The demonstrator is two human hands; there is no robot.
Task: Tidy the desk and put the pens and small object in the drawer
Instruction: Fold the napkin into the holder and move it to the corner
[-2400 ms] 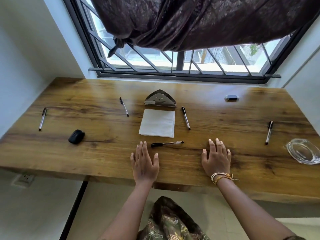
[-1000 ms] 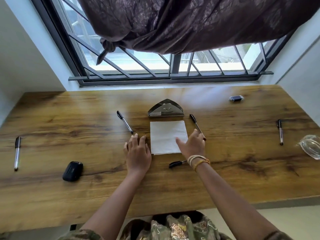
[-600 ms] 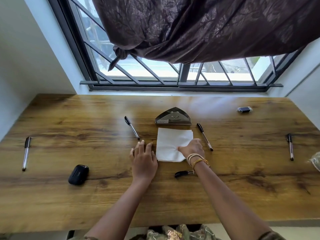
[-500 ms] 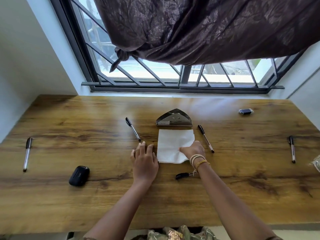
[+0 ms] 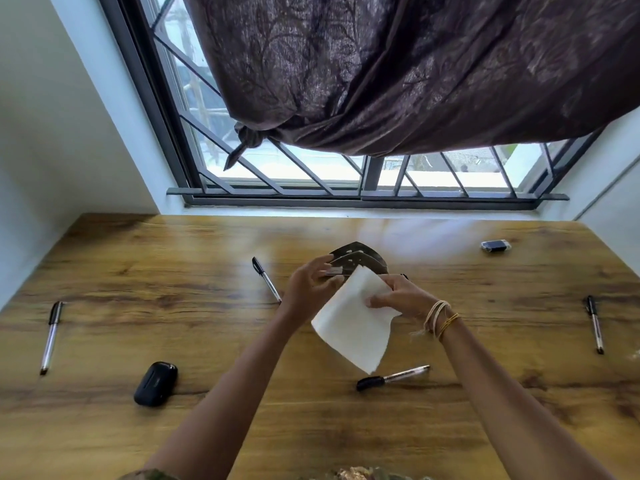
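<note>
— On the far left of the table (image 5: 207,244) lies a pen (image 5: 51,337), untouched, with a black case (image 5: 155,383) nearer the front edge. Why are they still out?

— Judging by the layout, the person deals with the napkin first; no drawer shows in this view, so nothing can be stowed yet.

— And the second pen (image 5: 266,279), just left of the hands?

— It lies flat on the wood, beside the left hand (image 5: 310,289), apart from it. That hand grips the metal napkin holder (image 5: 358,260), fingers curled round its near edge, probably to steady it.

— What does the right hand (image 5: 398,299) do?

— It pinches the white napkin (image 5: 349,327) between thumb and fingers, the sheet lifted clear of the table and tilted, one corner aimed at the holder's slot. The likely aim is to slide it in.

— Further right?

— A third pen (image 5: 393,376) rests below the napkin, a fourth pen (image 5: 595,323) lies well apart near the right edge, and a small dark object (image 5: 496,245) sits near the back. All wait for collection.
</note>
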